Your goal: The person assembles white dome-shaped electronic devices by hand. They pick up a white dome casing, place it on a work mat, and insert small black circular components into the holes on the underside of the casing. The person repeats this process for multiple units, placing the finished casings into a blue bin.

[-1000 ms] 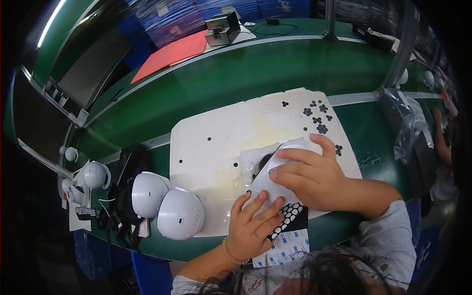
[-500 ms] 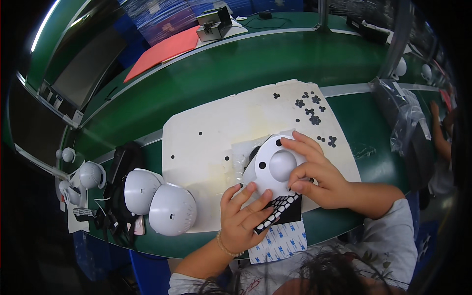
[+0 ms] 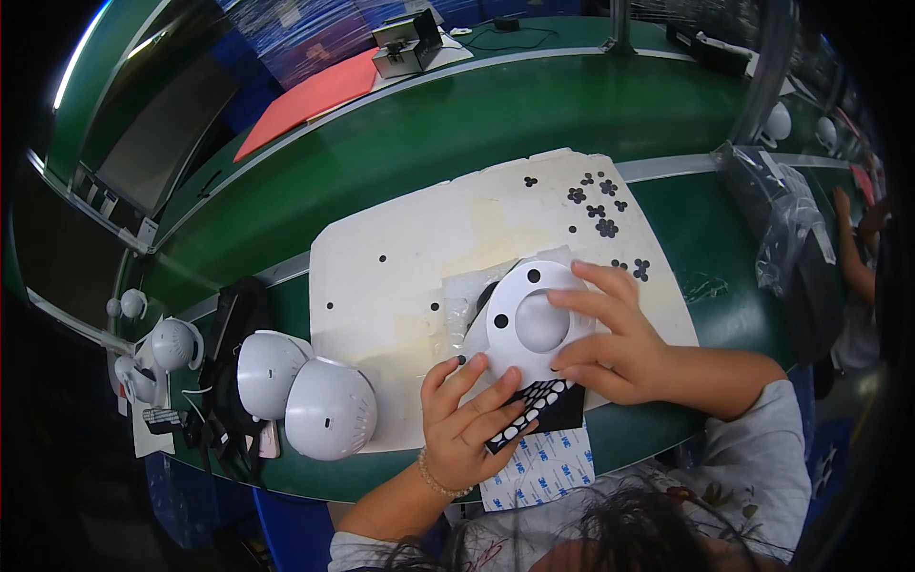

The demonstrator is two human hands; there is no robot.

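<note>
A white rounded plastic housing (image 3: 508, 345) with a round domed recess rests on a clear bubble-wrap bag (image 3: 459, 297). Two black round pads (image 3: 501, 321) are stuck on its face. My left hand (image 3: 469, 419) grips a black sheet of round pads (image 3: 530, 416) with white gaps, its fingertips at the housing's lower edge. A small black dot (image 3: 461, 360) shows beside a left fingertip. My right hand (image 3: 615, 334) is over the housing's right side, fingers apart and thumb near the recess's lower rim. Whether the thumb touches the housing is hard to tell.
Two white domed housings (image 3: 330, 412) stand left. Black pads (image 3: 606, 228) lie scattered on the pale board (image 3: 381, 357). Printed backing paper (image 3: 538, 472) lies at the front edge, cables and a black bag (image 3: 236, 329) farther left. A plastic-wrapped box (image 3: 777, 219) and another person's arm (image 3: 855, 253) are right.
My right fingers have lifted and spread, coming away from the upper black pad and the pinch near the recess. My left hand keeps the sheet. The whole view has shifted slightly.
</note>
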